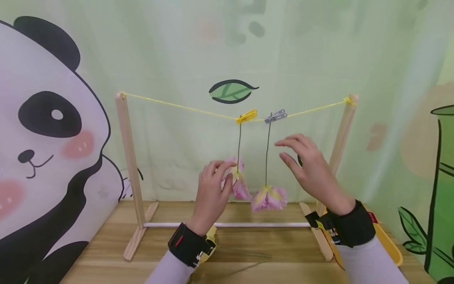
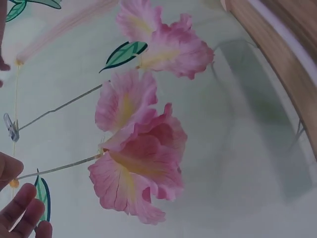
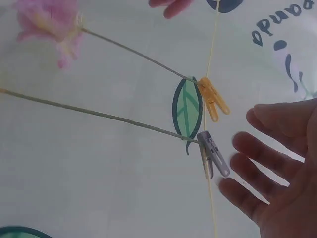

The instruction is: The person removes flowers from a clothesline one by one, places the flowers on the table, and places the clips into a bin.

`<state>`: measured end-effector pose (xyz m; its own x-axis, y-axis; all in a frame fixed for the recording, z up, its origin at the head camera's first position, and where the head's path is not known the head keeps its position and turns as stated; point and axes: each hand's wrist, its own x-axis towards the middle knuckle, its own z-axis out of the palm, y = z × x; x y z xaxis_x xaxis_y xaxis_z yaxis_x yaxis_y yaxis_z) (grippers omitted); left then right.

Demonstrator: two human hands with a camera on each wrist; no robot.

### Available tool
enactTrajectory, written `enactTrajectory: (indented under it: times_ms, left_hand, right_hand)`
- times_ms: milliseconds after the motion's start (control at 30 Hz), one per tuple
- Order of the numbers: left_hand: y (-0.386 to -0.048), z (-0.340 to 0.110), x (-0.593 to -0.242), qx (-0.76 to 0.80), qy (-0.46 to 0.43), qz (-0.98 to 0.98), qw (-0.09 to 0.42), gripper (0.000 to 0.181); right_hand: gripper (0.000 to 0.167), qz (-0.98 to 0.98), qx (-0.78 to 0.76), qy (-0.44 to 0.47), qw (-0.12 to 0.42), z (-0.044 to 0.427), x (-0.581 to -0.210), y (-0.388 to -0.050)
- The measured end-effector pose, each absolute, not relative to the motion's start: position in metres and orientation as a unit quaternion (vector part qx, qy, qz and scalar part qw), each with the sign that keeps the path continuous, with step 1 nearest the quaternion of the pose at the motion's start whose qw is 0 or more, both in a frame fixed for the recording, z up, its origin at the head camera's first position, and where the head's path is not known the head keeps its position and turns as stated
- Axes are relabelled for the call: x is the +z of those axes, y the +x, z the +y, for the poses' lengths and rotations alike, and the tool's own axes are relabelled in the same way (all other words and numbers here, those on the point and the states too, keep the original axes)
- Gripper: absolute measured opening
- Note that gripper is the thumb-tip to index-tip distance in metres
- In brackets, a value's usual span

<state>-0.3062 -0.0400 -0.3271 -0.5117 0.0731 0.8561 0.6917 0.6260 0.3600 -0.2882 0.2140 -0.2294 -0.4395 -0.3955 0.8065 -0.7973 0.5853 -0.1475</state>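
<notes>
Two pink artificial flowers hang head down by thin green stems from a yellow string (image 1: 184, 106). A yellow clothespin (image 1: 246, 116) clips the left flower's stem, and a grey clothespin (image 1: 276, 116) clips that of the right flower (image 1: 269, 198). In the head view my left hand (image 1: 212, 193) overlaps part of the left flower (image 1: 241, 188), its fingers loosely bent. The left wrist view shows nothing held between those fingers. My right hand (image 1: 313, 169) hovers right of the right stem (image 1: 267, 154), thumb and fingers apart. In the right wrist view its fingertips stand just off the grey clothespin (image 3: 212, 154).
Wooden posts (image 1: 129, 157) on feet hold the string, joined low by a white rod (image 1: 262, 225). Loose green stems (image 1: 248, 268) and a yellow item (image 1: 211, 236) lie on the wooden table (image 1: 106, 240). A yellow-orange object (image 1: 390, 244) is partly behind my right wrist. A panda-printed curtain hangs behind.
</notes>
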Motion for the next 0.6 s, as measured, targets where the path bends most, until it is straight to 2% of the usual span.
enactTrajectory:
  times_ms: [233, 433, 600]
  left_hand:
    - [-0.319, -0.034, -0.306, -0.399, -0.239, -0.798, 0.384, 0.038]
    - [-0.330, -0.029, -0.293, -0.422, -0.228, -0.801, 0.358, 0.047]
    - [-0.334, -0.024, -0.292, -0.437, -0.216, -0.814, 0.315, 0.052]
  right_hand:
    - [0.027, -0.796, 0.239, 0.378, 0.407, 0.201, -0.188, -0.301]
    - [0.030, -0.830, 0.224, 0.363, 0.360, 0.193, -0.155, -0.320]
    - [0.035, -0.856, 0.203, 0.353, 0.318, 0.188, -0.142, -0.331]
